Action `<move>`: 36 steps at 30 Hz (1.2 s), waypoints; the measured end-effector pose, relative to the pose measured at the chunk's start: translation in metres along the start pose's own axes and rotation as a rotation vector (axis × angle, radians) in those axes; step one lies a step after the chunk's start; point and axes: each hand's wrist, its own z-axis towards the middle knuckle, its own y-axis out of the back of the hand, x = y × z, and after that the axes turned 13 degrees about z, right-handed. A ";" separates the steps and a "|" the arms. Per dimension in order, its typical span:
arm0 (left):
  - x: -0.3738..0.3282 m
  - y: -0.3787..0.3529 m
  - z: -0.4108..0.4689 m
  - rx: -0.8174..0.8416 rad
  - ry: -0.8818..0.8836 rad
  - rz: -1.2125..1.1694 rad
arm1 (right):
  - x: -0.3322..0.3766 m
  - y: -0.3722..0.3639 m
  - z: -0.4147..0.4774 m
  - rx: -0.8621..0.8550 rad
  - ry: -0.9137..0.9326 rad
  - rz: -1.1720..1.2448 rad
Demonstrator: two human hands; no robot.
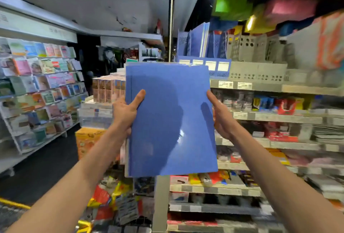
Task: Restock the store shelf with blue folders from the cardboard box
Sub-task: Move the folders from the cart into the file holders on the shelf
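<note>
Blue folders (171,121) between gripping left hand (123,115) and right hand (222,119); thumbs in front, fingers hidden behind

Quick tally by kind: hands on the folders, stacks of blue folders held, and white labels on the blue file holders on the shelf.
Hands gripping folders: 2, left hand and right hand
Blue folder stack: 1
White labels on the blue file holders: 4
Total: 7
</note>
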 end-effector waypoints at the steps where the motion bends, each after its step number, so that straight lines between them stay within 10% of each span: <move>1: -0.001 -0.013 0.004 0.023 0.001 -0.019 | 0.004 0.012 -0.005 0.024 -0.017 -0.035; 18: -0.051 -0.266 0.076 0.287 -0.151 0.194 | 0.132 0.176 -0.008 -0.279 0.428 -0.056; 36: -0.056 -0.367 0.218 -0.002 -0.378 0.829 | 0.219 0.254 0.200 -0.506 0.846 -0.178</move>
